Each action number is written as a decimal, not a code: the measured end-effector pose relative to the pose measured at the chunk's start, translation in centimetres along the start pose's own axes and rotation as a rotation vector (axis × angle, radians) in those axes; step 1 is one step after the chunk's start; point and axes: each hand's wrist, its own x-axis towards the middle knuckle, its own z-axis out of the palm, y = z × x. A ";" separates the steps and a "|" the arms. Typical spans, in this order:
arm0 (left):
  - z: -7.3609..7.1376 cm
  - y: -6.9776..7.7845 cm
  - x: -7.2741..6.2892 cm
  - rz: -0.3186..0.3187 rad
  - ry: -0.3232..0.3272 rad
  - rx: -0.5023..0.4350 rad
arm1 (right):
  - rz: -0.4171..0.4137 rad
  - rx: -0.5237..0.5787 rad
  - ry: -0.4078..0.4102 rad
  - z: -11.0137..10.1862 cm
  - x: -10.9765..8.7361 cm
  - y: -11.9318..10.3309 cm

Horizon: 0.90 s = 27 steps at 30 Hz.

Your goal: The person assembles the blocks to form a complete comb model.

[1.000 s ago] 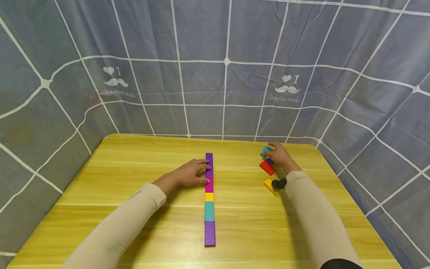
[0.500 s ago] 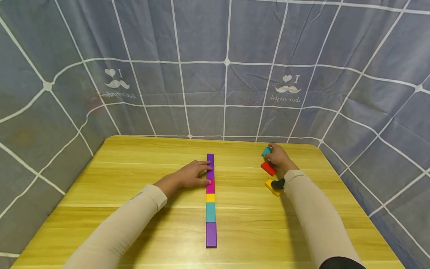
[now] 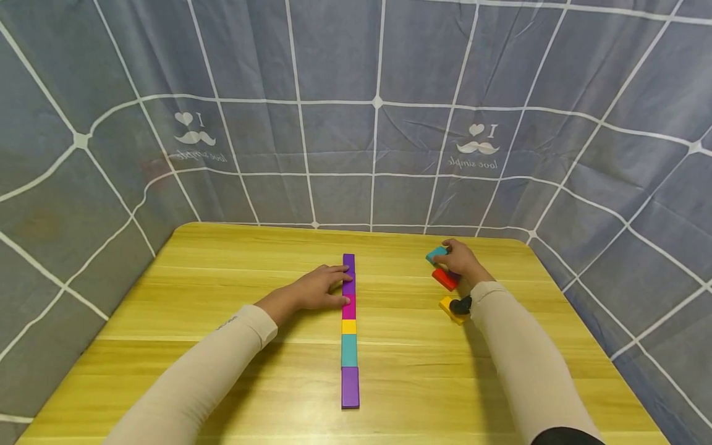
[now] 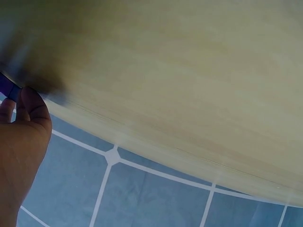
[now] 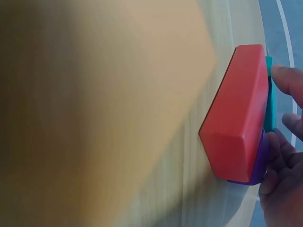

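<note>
In the head view a straight row of coloured blocks runs down the middle of the table: purple ones at the far end, then a magenta block (image 3: pixel 348 311), a yellow block (image 3: pixel 348 326), a teal block (image 3: pixel 349 350) and a near purple block (image 3: pixel 350 387). My left hand (image 3: pixel 314 289) reaches in from the left, its fingers resting on the far purple blocks (image 3: pixel 348 262) and its thumb on the magenta one. At the back right, my right hand (image 3: pixel 463 261) pinches another teal block (image 3: pixel 436 254) between thumb and fingers. A red block (image 5: pixel 235 113) and a purple block (image 5: pixel 259 161) lie right beside that hand.
A loose yellow block (image 3: pixel 453 310) lies under the right wrist, partly covered by a black wrist device (image 3: pixel 460 305). The wooden table (image 3: pixel 250 383) ends at the back against a grey curtain (image 3: pixel 334 136) with white lines.
The teal block in my right hand has turned and shifted slightly to the left. My left hand stays in place on the row.
</note>
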 end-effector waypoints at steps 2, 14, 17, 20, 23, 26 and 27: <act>0.0 0.0 0.0 0.001 0.001 -0.002 | -0.006 -0.001 -0.005 0.0 0.0 0.0; 0.0 0.1 0.0 -0.001 0.002 -0.001 | -0.002 -0.018 -0.030 0.3 -0.2 0.1; 0.0 0.1 -0.1 -0.004 0.003 -0.005 | -0.007 -0.033 -0.028 0.3 -0.4 -0.1; 0.0 0.0 -0.1 0.002 0.004 -0.003 | -0.009 -0.034 -0.033 0.2 -0.6 -0.3; 0.0 -0.1 0.0 0.007 0.005 -0.001 | -0.014 -0.032 -0.044 0.0 -0.8 -0.4; 0.0 -0.1 0.1 0.001 0.005 0.001 | -0.019 -0.049 -0.051 -0.1 -0.9 -0.5; 0.0 -0.1 0.1 -0.002 0.005 0.002 | -0.024 -0.060 -0.052 -0.1 -0.9 -0.5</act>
